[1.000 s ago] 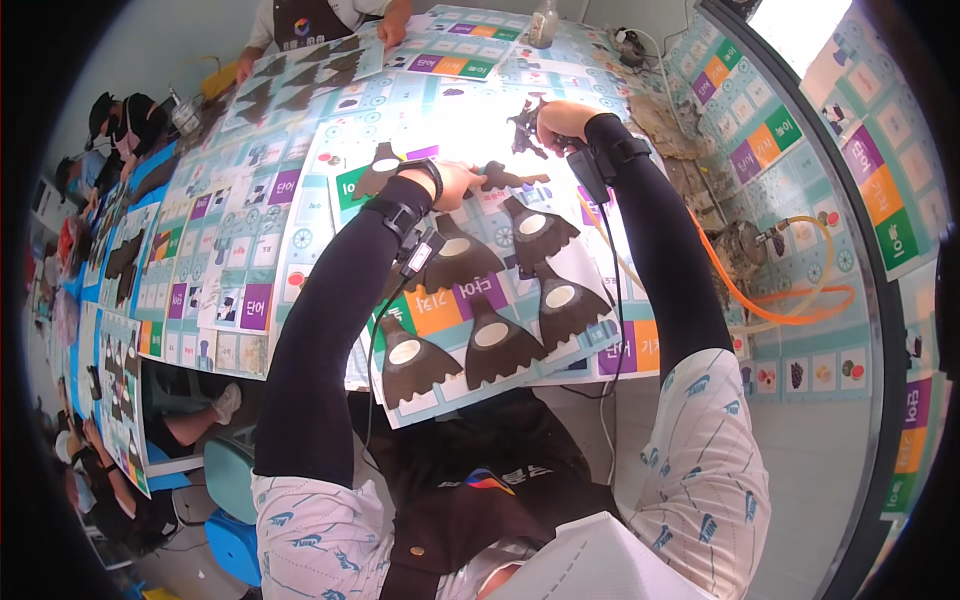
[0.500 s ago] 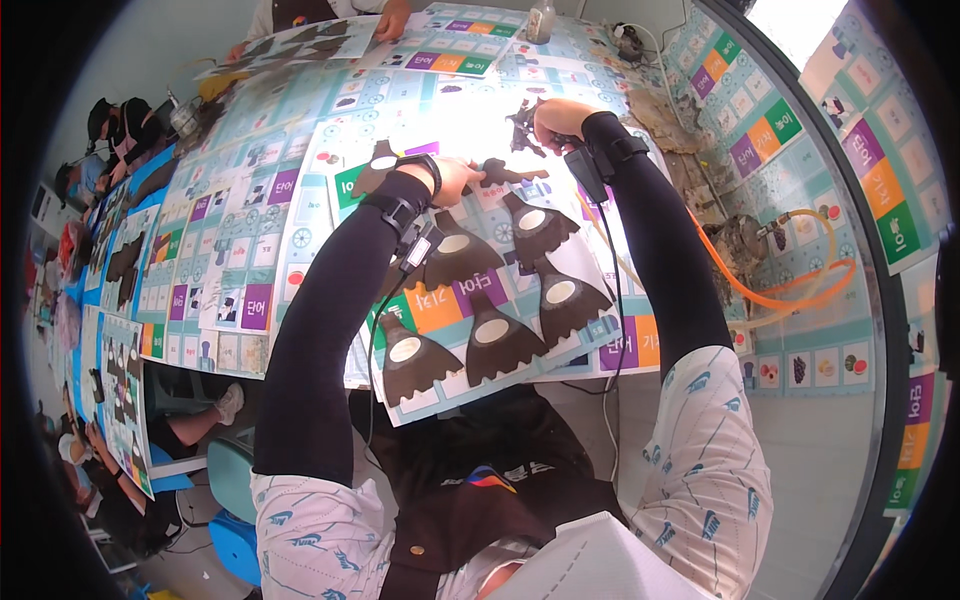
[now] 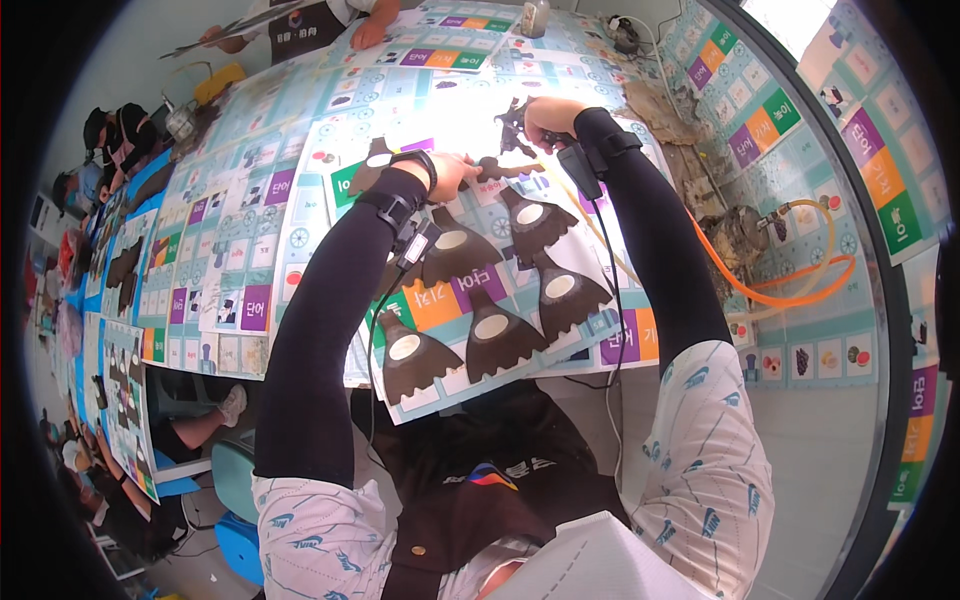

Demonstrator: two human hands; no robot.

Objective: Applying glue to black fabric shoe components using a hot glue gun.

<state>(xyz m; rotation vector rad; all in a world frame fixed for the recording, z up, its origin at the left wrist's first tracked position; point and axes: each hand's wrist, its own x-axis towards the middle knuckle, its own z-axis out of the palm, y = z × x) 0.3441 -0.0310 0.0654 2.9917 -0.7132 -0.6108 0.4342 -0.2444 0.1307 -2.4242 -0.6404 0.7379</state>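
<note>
A printed game-board sheet [image 3: 440, 300] with coloured squares lies on the table in front of me. Several dark brown bell-shaped cut-outs with white ovals [image 3: 490, 335] rest on it. My left hand [image 3: 455, 172] presses on a small dark cut-out strip [image 3: 505, 167] at the sheet's far, brightly lit part. My right hand [image 3: 545, 115] grips a small dark tool [image 3: 515, 122] just beyond that strip. Both forearms wear black sleeves, with a strapped device on each wrist.
More board sheets [image 3: 240, 220] cover the long table to the left. Another person's hands [image 3: 375, 35] hold a sheet at the far end. An orange hose [image 3: 790, 290] and crumpled brown material [image 3: 745, 235] lie at the right. People sit along the left edge.
The person at the far end has lifted and shifted a sheet. My own hands stay at nearly the same spot on the cut-out.
</note>
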